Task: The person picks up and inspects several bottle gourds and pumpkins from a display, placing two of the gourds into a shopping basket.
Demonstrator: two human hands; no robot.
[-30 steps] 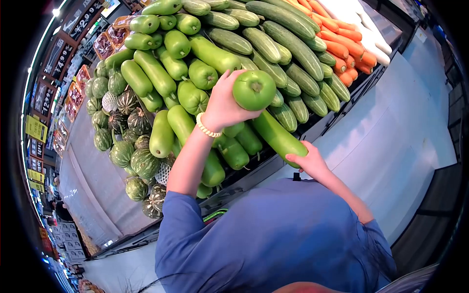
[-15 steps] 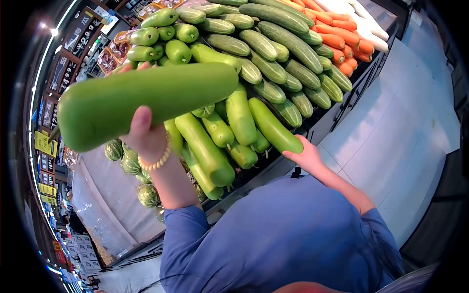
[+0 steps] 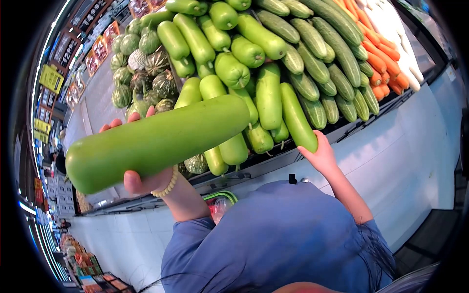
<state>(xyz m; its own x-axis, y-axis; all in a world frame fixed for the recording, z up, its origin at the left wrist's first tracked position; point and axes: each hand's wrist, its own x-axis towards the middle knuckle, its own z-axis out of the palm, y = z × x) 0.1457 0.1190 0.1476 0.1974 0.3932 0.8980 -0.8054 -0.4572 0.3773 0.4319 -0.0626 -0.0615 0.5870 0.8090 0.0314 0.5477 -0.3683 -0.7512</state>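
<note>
My left hand (image 3: 151,183) is closed around a large, smooth bottle gourd (image 3: 161,139), raised in front of the display. The thumb presses the near side, and fingertips show past the far side. My right hand (image 3: 323,155) grips the near end of a slimmer bottle gourd (image 3: 297,115), which rests on the pile's right side against the cucumbers (image 3: 315,68). Between the hands lie several more bottle gourds (image 3: 268,97), partly hidden by the raised one.
Carrots (image 3: 386,58) and white radishes (image 3: 391,27) lie to the far right. Round striped squashes (image 3: 163,85) sit left of the gourds. Yellow price tags (image 3: 50,79) hang at the left. A green-rimmed basket (image 3: 224,195) shows below the stand's edge.
The view has shifted, showing more squashes and the basket. The raised bottle gourd sits a little lower in view. My right hand keeps its grip on the slimmer one.
</note>
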